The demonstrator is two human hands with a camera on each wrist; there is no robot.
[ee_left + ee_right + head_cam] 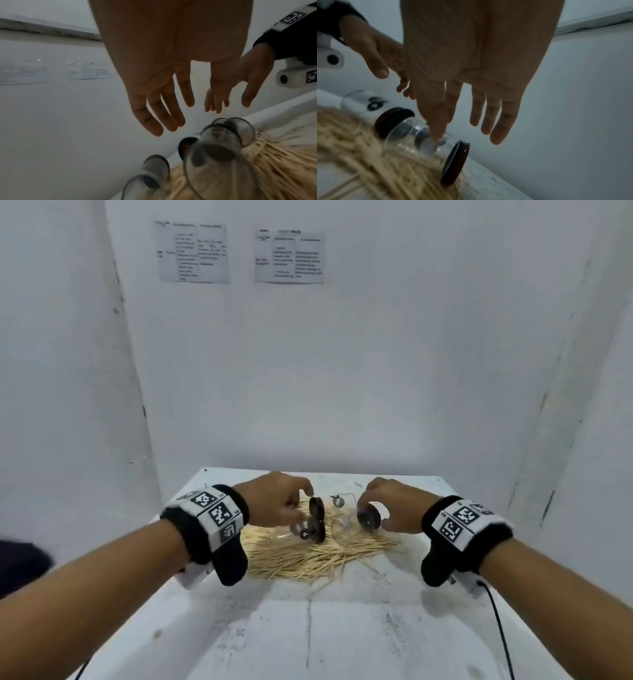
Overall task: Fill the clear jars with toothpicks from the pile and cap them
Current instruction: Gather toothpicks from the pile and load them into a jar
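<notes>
Several clear jars with dark lids lie tipped on a pile of toothpicks [308, 553] at the far middle of the white table [308, 628]. My left hand [301, 498] hovers over the left jar [301, 530] and a dark lid [317, 506], fingers straight and holding nothing in the left wrist view [163, 115]. My right hand [376, 505] hangs just over another dark lid [369, 517]. In the right wrist view its fingers [489, 115] are straight, and the thumb tip meets or overlaps a lying clear jar [406, 134] beside a lid on edge [455, 161].
A labelled clear jar [337, 500] lies behind the pile near the back wall. White walls close in the table at back and sides, with two papers [289, 256] on the back wall. A black cable [496, 628] runs along the table's right front.
</notes>
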